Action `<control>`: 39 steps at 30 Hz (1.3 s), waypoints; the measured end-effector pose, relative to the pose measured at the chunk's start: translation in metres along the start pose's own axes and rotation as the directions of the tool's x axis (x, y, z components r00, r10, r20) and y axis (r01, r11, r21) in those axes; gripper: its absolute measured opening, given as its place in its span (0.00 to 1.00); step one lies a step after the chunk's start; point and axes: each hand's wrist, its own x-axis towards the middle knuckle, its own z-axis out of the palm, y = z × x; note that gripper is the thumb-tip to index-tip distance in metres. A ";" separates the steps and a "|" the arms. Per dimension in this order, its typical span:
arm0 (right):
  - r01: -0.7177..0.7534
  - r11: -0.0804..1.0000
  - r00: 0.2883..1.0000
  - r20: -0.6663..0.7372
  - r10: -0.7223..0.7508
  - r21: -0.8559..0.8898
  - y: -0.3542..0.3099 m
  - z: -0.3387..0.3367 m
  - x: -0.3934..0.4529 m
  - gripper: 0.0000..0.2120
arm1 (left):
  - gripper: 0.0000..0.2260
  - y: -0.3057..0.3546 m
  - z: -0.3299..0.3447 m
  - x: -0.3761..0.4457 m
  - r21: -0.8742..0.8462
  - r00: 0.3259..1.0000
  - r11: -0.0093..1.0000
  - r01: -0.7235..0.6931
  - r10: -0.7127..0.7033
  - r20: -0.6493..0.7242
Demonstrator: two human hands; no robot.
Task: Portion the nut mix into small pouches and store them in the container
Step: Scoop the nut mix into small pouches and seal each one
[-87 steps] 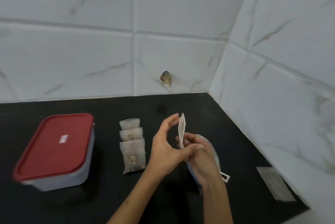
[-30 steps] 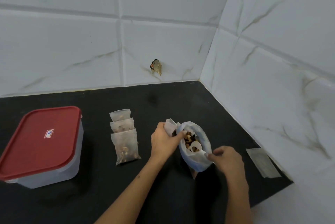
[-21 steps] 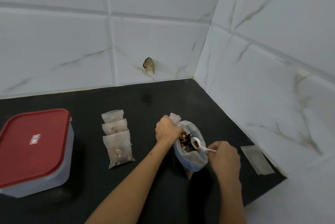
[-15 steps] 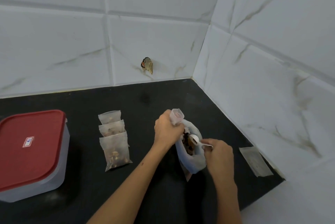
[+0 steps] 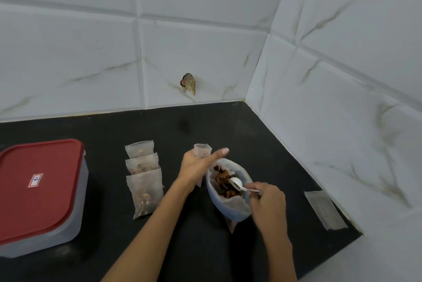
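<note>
Nut mix (image 5: 225,182) in bag (image 5: 230,207), mid-counter | left hand (image 5: 197,166) grips empty pouch (image 5: 202,149) | right hand (image 5: 267,199) pinches spoon (image 5: 237,183) in mix | risk: narrow limp pouch mouth, nuts likely spill | three filled pouches (image 5: 144,181) beside lidded container (image 5: 38,192), contents unseen

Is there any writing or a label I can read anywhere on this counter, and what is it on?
Small white sticker with a red border and a blue mark, on the red lid of the clear plastic container: too small and blurred to read.
No readable text anywhere else, including on the pouches.
</note>
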 end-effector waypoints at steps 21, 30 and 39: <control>0.027 0.999 0.982 -0.185 -0.022 0.024 0.001 -0.010 -0.014 0.11 | 0.09 0.025 0.003 0.035 0.158 0.975 0.979 0.128 -0.153 0.161; -0.048 0.998 0.988 -0.148 0.043 -0.028 -0.003 -0.011 -0.010 0.12 | 0.26 0.021 -0.003 0.036 0.461 0.989 0.886 0.043 0.029 -0.147; -0.032 0.981 0.989 -0.146 0.004 -0.192 -0.025 0.007 0.001 0.15 | 0.28 -0.036 0.005 -0.020 0.100 0.971 0.966 0.238 -0.236 -0.038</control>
